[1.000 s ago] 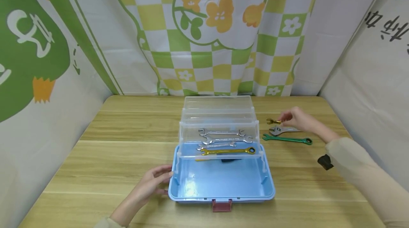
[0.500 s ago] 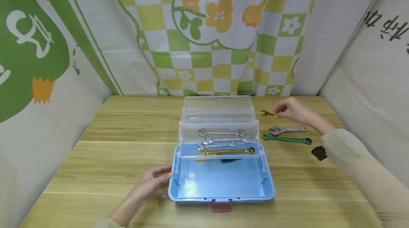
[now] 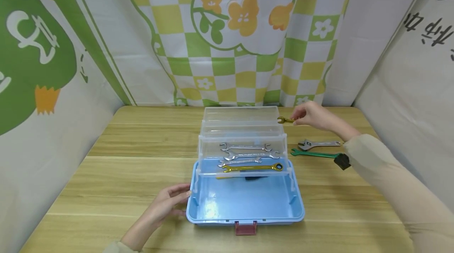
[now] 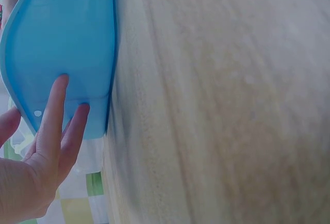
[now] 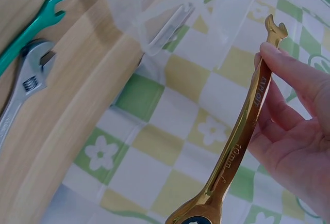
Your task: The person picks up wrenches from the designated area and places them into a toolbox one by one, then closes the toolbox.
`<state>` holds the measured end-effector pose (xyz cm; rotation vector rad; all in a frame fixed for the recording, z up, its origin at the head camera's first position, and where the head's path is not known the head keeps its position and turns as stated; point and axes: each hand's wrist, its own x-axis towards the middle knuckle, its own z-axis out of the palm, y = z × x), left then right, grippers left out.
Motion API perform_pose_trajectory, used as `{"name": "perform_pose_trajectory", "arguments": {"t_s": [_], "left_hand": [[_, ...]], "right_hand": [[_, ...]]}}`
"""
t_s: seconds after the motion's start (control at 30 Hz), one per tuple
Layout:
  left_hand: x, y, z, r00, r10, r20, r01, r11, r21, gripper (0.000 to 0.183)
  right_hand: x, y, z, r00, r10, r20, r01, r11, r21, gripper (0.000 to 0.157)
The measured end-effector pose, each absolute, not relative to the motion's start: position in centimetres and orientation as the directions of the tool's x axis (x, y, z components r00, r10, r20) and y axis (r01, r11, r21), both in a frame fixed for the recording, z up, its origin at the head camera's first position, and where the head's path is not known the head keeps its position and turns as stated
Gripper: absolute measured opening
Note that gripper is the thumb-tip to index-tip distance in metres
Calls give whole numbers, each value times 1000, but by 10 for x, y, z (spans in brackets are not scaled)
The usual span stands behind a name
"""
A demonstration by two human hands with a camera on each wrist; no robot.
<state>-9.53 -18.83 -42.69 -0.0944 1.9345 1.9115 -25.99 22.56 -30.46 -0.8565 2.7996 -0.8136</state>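
Note:
My right hand (image 3: 312, 116) pinches a golden combination wrench (image 5: 242, 123) between thumb and fingers. In the head view its open jaw end overlaps the right edge of the clear upper trays (image 3: 242, 129). The right wrist view shows its ring end and "10mm" on the shank. My left hand (image 3: 169, 201) touches the left side of the blue toolbox (image 3: 244, 201), fingers extended along the outer wall and thumb by the rim. Several silver wrenches (image 3: 244, 147) and another golden wrench (image 3: 253, 168) lie in the toolbox's clear lower tray.
Right of the toolbox, a silver adjustable wrench (image 3: 320, 144) and a green wrench (image 3: 313, 153) lie on the wooden table (image 3: 142, 142). A black piece (image 3: 342, 161) by the right sleeve covers the green wrench's end. A reddish latch (image 3: 246, 228) hangs at the toolbox front.
My right hand has carried the golden wrench away from beside the adjustable wrench, leftward and toward the back, up to the clear trays. The left hand stays on the toolbox.

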Motion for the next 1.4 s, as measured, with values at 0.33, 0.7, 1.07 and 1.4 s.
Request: {"name": "perform_pose_trajectory", "arguments": {"t_s": [0.33,0.7,1.07,1.4], "left_hand": [[-96,-188,-426,-912,237,-335,-331,57,942,59],[-96,-191,-428,-906,261,-335,-330,64,942,58],[-97,-190,-429,-909,243,-338,-333,63,941,59],[-96,-189,-428,-911,229,-342,-336,69,939,60]], "right_hand": [[-268,198,-299,-801,-595,60,-536,670,-514,10],[-275,165,-295,-750,-659,63,-595,629,-501,11],[-280,137,-298,-728,-685,40,-600,608,-520,13],[-280,113,-304,-692,-721,43,-623,567,-539,12]]}}
